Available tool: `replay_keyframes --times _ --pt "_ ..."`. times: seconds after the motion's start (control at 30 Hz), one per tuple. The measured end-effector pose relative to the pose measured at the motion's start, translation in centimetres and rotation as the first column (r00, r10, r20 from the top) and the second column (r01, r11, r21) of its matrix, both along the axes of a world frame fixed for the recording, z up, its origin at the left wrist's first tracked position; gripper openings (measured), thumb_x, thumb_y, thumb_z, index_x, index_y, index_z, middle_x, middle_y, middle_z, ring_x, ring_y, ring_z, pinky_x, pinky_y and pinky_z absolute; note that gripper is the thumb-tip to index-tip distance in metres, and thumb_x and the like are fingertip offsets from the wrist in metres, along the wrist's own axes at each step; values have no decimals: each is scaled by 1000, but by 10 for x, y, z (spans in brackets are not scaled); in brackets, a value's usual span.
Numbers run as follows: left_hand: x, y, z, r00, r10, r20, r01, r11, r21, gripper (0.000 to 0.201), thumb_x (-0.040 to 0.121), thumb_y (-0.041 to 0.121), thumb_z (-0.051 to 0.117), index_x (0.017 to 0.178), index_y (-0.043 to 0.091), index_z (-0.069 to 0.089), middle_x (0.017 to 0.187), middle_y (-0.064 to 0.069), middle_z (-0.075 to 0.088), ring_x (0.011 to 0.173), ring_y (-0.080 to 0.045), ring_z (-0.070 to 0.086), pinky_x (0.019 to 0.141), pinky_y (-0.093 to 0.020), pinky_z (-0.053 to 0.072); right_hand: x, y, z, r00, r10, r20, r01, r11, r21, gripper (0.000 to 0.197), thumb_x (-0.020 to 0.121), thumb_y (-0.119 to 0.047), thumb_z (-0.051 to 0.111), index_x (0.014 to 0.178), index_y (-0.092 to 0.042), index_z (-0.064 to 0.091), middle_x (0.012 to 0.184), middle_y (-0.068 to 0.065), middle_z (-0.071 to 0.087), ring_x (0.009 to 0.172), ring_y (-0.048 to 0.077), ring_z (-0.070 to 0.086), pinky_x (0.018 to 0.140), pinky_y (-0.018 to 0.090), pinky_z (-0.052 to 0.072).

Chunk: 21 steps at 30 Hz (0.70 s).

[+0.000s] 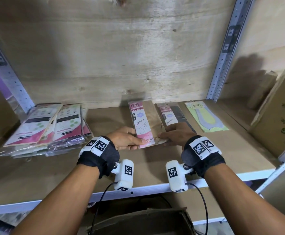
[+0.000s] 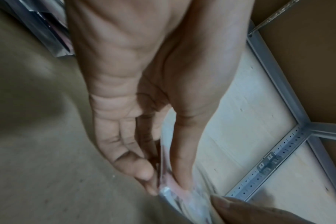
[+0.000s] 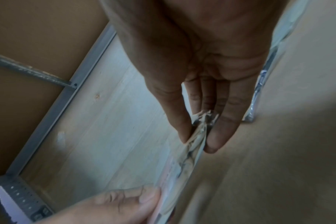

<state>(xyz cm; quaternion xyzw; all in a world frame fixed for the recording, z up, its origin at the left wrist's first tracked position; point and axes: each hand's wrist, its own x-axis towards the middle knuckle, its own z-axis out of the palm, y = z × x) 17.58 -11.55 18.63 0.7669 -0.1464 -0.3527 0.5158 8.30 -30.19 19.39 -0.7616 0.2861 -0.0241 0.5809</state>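
Sock packet [image 1: 142, 122] gets pinched at its near end by my left hand [image 1: 124, 139] and right hand [image 1: 177, 133], probably to square it beside the next packet [image 1: 168, 116].

A brown shelf [image 1: 223, 150] faces me, backed by pale, knotty plywood [image 1: 113, 56]. A grey perforated upright [image 1: 221, 65] rises on each side. A cardboard box [image 1: 277, 126] stands right, another below. The light is soft.

left hand [image 1: 126, 139]; right hand [image 1: 176, 134] — thumb-and-finger pinch
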Motion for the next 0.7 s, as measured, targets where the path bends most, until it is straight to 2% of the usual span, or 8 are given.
replay_keyframes --times 0.07,0.23,0.27,0.33,0.43,0.5,0.57,0.7 --pt "3 0 -1 1000 23 15 -24 1000 10 29 84 1 74 111 0 68 84 -6 71 66 -12 59 62 -15 54 3 2 3 1000 -9 -14 8 997 -71 13 72 -10 85 69 -10 72 77 10 75 77 32 75 82 42 61" --pt "9 -6 -3 985 141 96 -146 988 51 34 76 0 81 107 -5 69 81 -9 72 52 -8 61 55 -15 56 10 8 9 999 -14 -43 8 989 -150 17 70 -8 86 72 -9 69 83 14 75 73 30 75 81 43 61" --pt "11 -8 -4 980 170 103 -176 983 58 38 73 -1 83 108 -6 68 83 -10 73 55 -11 65 58 -18 58 12 9 9 999 -13 -46 5 984 -176 17 69 -8 85 72 -10 68 85 14 75 74 29 75 81 42 61" --pt "15 -10 -4 969 222 108 -230 970 76 47 69 -1 86 112 -7 66 97 -16 73 73 -21 72 75 -29 61 14 12 10 998 -15 -55 1 971 -239 18 69 -7 84 72 -11 67 88 15 75 77 28 75 82 42 61" --pt "17 -12 -4 961 246 127 -261 958 116 54 67 0 88 116 -7 65 105 -17 72 94 -28 72 88 -37 59 16 17 10 997 -9 -81 -19 943 -332 23 70 -8 84 89 -5 72 101 16 73 90 28 73 86 40 59" --pt "19 -13 -3 960 243 142 -264 953 150 54 67 2 88 115 -6 65 94 -13 71 88 -25 72 81 -31 61 18 18 9 993 -4 -117 -40 925 -378 35 73 -11 83 106 -4 72 110 15 70 102 28 68 91 38 57" --pt "21 -13 -3 958 252 141 -273 948 166 56 65 1 89 116 -5 65 90 -12 70 82 -22 70 73 -26 61 19 19 9 990 -7 -139 -52 908 -415 37 76 -12 80 111 -5 71 113 15 69 106 28 66 93 36 56" --pt "22 -14 -4 942 226 247 -282 934 220 57 60 6 93 111 -1 69 99 -17 74 85 -26 74 82 -36 61 22 19 9 987 -2 -158 -71 887 -456 36 78 -12 78 113 -5 71 117 16 68 111 28 64 95 35 54"
